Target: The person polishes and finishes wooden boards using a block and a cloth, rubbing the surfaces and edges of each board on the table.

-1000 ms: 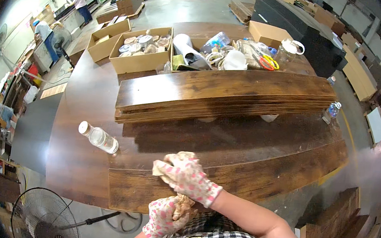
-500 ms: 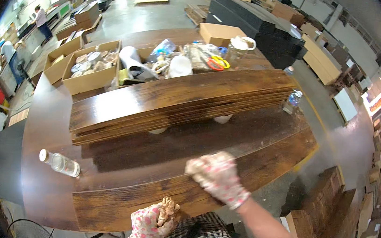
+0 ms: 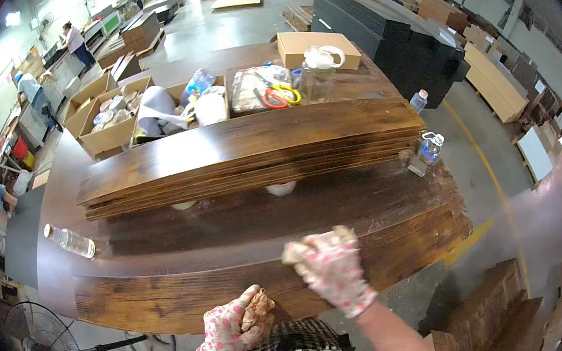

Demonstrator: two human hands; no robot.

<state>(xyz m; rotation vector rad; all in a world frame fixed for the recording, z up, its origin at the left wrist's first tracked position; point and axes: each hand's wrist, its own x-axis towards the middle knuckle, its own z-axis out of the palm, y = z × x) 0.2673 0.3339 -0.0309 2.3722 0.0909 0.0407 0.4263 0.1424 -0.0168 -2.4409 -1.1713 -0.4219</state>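
Note:
Both my hands wear white gloves with pink dots. My right hand presses a crumpled cloth onto the near dark brown wooden plank, right of its middle. My left hand is close to my body at the plank's near edge, closed around a brownish rag. Behind the plank a tall stack of stained planks rests on small white supports.
A plastic bottle lies at the table's left end. Two bottles stand at the right end. Open cardboard boxes, a jug and scissors sit behind the stack. A fan stands lower left. People work far left.
My right hand has slid to the right along the near plank with its cloth. My left hand stayed near my body holding the rag. The view has swung to the right.

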